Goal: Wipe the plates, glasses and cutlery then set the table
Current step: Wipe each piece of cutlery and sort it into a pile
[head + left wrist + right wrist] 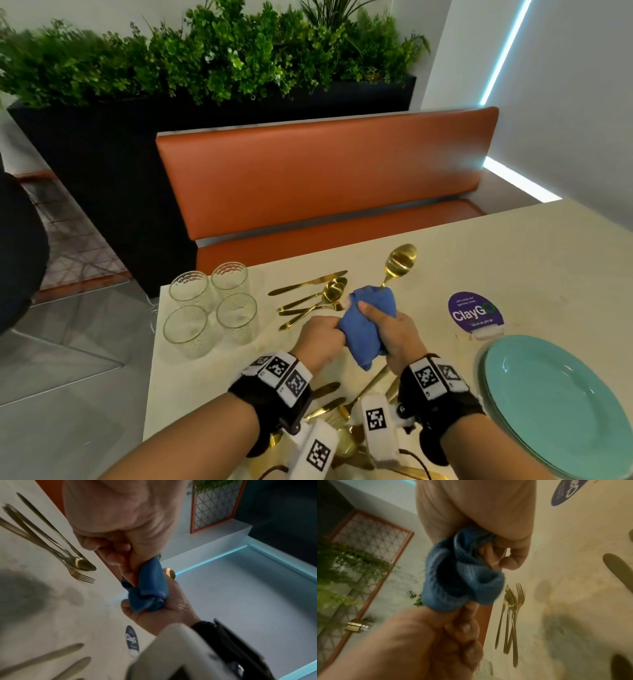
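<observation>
Both hands hold a blue cloth [368, 322] wrapped round a gold spoon [401, 257] above the table. The spoon's bowl sticks out past the cloth's far end, and its handle shows below my right wrist. My right hand [394, 334] grips the cloth round the spoon's stem. My left hand [322, 339] grips the cloth's near left end. The left wrist view shows my left hand [120, 527] pinching the cloth [150, 588] beside the spoon bowl [169, 572]. The right wrist view shows my right hand [479, 507] curled round the cloth [458, 574].
Several clear glasses [190, 287] stand at the table's left corner. A small group of gold cutlery [318, 294] lies beyond my hands, and more gold cutlery [325, 407] lies under my wrists. Teal plates [561, 404] are stacked at the right, near a purple sticker [474, 311]. An orange bench [322, 178] faces the table.
</observation>
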`<state>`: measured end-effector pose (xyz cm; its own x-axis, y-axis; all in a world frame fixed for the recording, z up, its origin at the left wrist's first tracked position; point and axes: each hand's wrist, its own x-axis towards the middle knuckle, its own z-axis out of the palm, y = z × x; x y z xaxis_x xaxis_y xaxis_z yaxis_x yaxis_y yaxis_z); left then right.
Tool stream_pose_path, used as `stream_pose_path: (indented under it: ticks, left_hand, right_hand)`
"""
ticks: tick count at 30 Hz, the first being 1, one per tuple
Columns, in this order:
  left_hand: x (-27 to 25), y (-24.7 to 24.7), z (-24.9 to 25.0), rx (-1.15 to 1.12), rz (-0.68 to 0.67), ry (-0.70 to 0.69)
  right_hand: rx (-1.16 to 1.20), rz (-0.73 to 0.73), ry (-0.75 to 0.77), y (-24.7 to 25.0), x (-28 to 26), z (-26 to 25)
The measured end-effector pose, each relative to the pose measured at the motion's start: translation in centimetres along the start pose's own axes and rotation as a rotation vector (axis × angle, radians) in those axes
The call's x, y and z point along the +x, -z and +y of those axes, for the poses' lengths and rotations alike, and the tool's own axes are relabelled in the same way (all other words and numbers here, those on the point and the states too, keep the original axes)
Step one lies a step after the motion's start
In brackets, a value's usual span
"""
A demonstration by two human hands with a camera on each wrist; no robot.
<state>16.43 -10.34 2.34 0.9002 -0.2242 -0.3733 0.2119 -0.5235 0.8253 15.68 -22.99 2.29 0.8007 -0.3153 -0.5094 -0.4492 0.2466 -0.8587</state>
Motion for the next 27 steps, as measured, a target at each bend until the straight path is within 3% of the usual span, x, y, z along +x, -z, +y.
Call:
stream_pose_path:
  ticks: [5,7,10,17,23,24,27]
  left_hand:
    - [0.6,1.4,-1.2,0.073,-0.240,0.026]
    - [2.0,2.3,-1.4,0.090,-0.177,0.049]
    - [3.4,2.9,-0.7,-0.060,-0.010,0.038]
    - [6.1,1.0,0.6,-0.182,-0.026,0.162]
    - [10.1,2.3,-0.1,-0.308,0.116,0.200]
    - [10.6,2.8,-0.2,-0.218,0.144,0.183]
    - [11.9,4.0,-1.1,0.405,0.154,0.146]
  right_hand:
    - [-0.201,-0.008,0.014,1.2,1.3,0.7]
    - [-0.258,-0.018,0.015,1.7,1.6,0.6]
    - [-0.441,-0.097,0.005,1.8,1.5,0.9]
    - [-0.815,-0.242,0.062,-0.1,3.0,1.4]
    - [-1.023,-0.295,0.048,1.5,3.8,1.1]
    - [-1.051,-0.275,0.055,2.1,4.0,1.0]
    - [-1.066,-0.186,0.062,4.4,4.7,0.1]
